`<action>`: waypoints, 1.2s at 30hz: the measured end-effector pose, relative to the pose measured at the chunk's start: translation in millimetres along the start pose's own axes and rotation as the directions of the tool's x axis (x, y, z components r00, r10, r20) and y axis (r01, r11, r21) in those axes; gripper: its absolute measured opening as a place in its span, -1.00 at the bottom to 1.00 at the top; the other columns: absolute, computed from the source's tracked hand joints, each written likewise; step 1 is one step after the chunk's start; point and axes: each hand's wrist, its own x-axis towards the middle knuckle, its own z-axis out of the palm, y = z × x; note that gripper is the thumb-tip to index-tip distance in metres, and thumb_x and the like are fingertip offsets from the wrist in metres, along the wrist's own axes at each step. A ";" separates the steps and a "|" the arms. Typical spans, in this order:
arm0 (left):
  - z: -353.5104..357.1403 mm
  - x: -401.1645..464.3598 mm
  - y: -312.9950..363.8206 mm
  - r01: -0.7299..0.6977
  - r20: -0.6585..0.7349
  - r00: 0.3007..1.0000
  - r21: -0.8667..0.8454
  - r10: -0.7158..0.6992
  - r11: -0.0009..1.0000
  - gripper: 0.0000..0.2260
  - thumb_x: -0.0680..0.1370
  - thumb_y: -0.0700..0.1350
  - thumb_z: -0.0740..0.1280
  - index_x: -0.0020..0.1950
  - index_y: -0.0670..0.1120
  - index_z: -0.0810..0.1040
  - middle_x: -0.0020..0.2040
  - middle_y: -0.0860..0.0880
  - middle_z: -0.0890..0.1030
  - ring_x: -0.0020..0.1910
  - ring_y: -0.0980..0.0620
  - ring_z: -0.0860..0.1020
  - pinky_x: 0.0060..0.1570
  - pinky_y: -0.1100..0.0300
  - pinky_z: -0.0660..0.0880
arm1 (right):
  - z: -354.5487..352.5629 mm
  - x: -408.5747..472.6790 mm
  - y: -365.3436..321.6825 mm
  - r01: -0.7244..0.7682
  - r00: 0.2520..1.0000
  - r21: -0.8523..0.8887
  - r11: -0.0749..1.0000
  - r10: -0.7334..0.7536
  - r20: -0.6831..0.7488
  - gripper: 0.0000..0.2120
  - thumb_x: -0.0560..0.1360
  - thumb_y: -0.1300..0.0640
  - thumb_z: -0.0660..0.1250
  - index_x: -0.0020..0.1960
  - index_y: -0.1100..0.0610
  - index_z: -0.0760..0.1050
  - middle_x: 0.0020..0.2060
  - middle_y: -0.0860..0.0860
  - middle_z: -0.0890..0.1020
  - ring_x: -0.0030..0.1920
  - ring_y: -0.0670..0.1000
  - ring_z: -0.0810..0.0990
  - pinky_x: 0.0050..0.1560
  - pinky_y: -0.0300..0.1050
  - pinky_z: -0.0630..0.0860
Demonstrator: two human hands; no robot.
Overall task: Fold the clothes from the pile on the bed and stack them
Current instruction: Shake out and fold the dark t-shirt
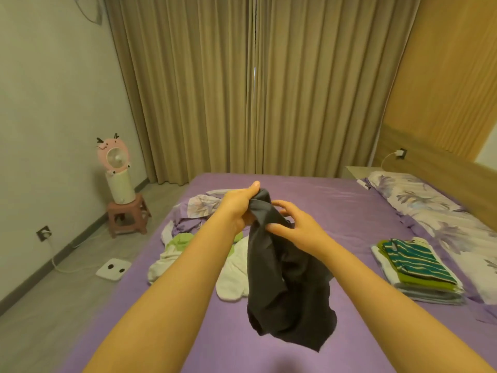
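Note:
A dark grey garment [285, 286] hangs in the air over the purple bed [336, 211]. My left hand [239, 208] grips its bunched top edge. My right hand [295, 224] touches the cloth just below with its fingers spread and its thumb against the fabric. Behind my left arm lies the unfolded pile [188, 235]: white, light green and floral pieces. At the right of the bed sits a stack of folded clothes [416, 270], with a teal striped piece on top, green beneath it and white at the bottom.
A floral pillow [419, 200] lies along the headboard side at the right. Left of the bed, a pink fan [113, 154] stands on a white cylinder on a pink stool [127, 216]. A white scale [113, 270] lies on the floor. Curtains hang behind the bed.

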 end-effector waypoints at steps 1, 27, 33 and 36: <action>3.0 -6.5 3.3 -0.029 0.023 0.999 0.015 0.029 0.999 -0.81 0.57 -0.05 0.32 -0.07 -0.17 0.57 -0.18 -0.13 0.61 -0.19 -0.08 0.59 -0.22 0.09 0.57 | 0.7 -2.6 -7.6 0.016 0.999 0.000 1.000 -0.016 -0.049 -0.76 0.51 -0.03 0.33 0.17 -0.06 0.47 -0.02 -0.12 0.57 0.01 -0.04 0.56 -0.03 -0.19 0.49; 131.9 -55.0 -73.8 -0.160 0.502 0.865 0.322 -0.025 0.933 -0.77 0.48 0.03 0.42 0.06 -0.05 0.60 -0.11 -0.01 0.71 -0.14 0.03 0.68 -0.25 0.23 0.58 | -164.0 -141.6 24.8 -0.021 0.928 0.129 0.991 0.068 -0.366 -0.69 0.47 -0.05 0.37 0.17 -0.23 0.40 0.13 -0.12 0.51 0.07 -0.11 0.53 -0.20 -0.30 0.51; 219.5 -54.9 -87.1 -0.170 0.590 0.797 0.422 -0.127 0.890 -0.69 0.43 0.05 0.46 0.11 -0.03 0.59 -0.01 -0.11 0.69 -0.04 -0.10 0.66 -0.11 0.12 0.59 | -221.7 -155.8 67.5 0.033 0.999 -0.129 0.991 -0.028 0.040 -0.35 0.40 -0.24 0.36 0.42 -0.31 0.17 0.36 -0.28 0.29 0.35 -0.20 0.26 0.26 -0.29 0.28; 246.5 -51.6 -100.6 -0.142 0.543 0.831 0.418 -0.122 0.897 -0.78 0.49 -0.06 0.41 0.10 -0.07 0.58 0.00 -0.15 0.67 -0.07 -0.07 0.67 -0.13 0.13 0.59 | -246.4 -155.3 89.4 0.024 0.996 -0.159 0.987 -0.011 0.087 -0.49 0.45 -0.12 0.38 0.36 -0.15 0.35 0.23 -0.23 0.46 0.21 -0.17 0.44 0.15 -0.27 0.40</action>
